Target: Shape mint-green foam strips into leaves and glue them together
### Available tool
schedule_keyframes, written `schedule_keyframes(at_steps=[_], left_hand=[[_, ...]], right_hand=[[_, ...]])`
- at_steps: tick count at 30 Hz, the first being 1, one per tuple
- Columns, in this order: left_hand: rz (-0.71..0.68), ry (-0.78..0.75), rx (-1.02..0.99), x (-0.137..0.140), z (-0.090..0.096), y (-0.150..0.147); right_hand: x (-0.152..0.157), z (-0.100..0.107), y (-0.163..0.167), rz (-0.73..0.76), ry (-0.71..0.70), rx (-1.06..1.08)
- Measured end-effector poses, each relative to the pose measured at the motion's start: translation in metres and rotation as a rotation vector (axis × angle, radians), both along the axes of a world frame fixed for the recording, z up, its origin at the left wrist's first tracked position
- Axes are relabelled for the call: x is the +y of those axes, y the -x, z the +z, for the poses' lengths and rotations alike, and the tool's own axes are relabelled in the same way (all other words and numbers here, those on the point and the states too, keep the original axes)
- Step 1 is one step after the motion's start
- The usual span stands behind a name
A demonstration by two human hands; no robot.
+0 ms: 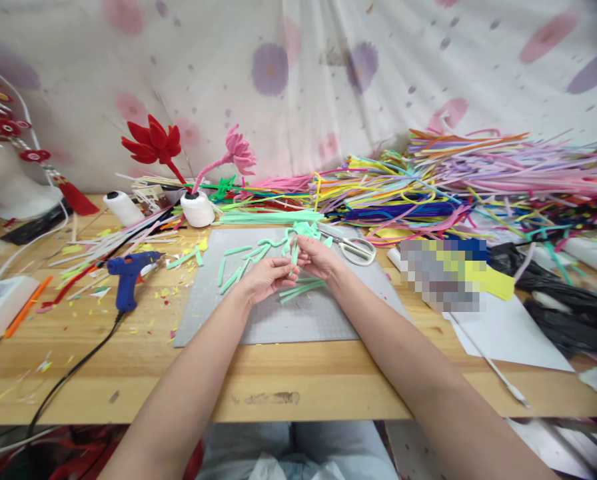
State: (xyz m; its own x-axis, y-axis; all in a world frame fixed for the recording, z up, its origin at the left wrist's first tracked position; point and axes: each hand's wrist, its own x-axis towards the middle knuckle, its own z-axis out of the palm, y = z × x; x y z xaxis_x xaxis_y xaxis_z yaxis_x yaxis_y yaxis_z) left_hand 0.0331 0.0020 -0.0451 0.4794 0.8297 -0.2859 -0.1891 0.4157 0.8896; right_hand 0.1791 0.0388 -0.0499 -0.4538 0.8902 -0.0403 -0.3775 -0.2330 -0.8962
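One head-worn camera looks forward and down from above the lap [258, 443], close over the tabletop [128, 373], squarely facing the curtain [203, 67] behind it.

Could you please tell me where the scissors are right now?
In the head view, the scissors lie right of centre, near the far right corner of the grey mat, just beside the right hand.
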Motion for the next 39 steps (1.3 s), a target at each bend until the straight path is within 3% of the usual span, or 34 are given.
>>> schedule_keyframes(at_steps=[9,13,17,19,22,24,27,30,33,36,39], left_hand=[[0.083,-0.128,0.071,-0.005,0.003,-0.01],[0.116,-0.175,0.154,-0.007,0.002,-0.013],[0.157,-0.292,0.303,-0.002,-0.006,-0.008],[0.27,-0.405,0.424,0.006,-0.011,0.0],[0.582,-0.554,0.632,0.02,-0.012,0.023],[0.764,-0.589,0.687,0.028,-0.01,0.042],[0.9,-0.603,0.732,0.036,-0.006,0.068],[0.922,-0.569,0.872,0.037,-0.005,0.081],[0.856,-0.54,1.074,0.034,-0.003,0.082],[0.785,-0.481,1.295,0.031,0.0,0.084],[0.817,-0.477,1.482,0.03,0.003,0.1]], right_hand=[[-0.003,0.006,0.007,-0.253,-0.01,-0.064],[-0.002,0.001,0.007,-0.347,-0.127,-0.188],[0.001,-0.003,0.006,-0.299,-0.291,-0.375],[0.003,-0.005,0.003,-0.29,-0.309,-0.43],[0.009,-0.011,-0.002,-0.362,-0.287,-0.462],[0.014,-0.017,-0.005,-0.409,-0.288,-0.491],[0.019,-0.028,-0.009,-0.424,-0.331,-0.589],[0.019,-0.035,-0.01,-0.383,-0.361,-0.721],[0.017,-0.036,-0.012,-0.365,-0.38,-0.82],[0.016,-0.033,-0.015,-0.457,-0.441,-0.921],[0.018,-0.032,-0.019,-0.595,-0.473,-1.006]])
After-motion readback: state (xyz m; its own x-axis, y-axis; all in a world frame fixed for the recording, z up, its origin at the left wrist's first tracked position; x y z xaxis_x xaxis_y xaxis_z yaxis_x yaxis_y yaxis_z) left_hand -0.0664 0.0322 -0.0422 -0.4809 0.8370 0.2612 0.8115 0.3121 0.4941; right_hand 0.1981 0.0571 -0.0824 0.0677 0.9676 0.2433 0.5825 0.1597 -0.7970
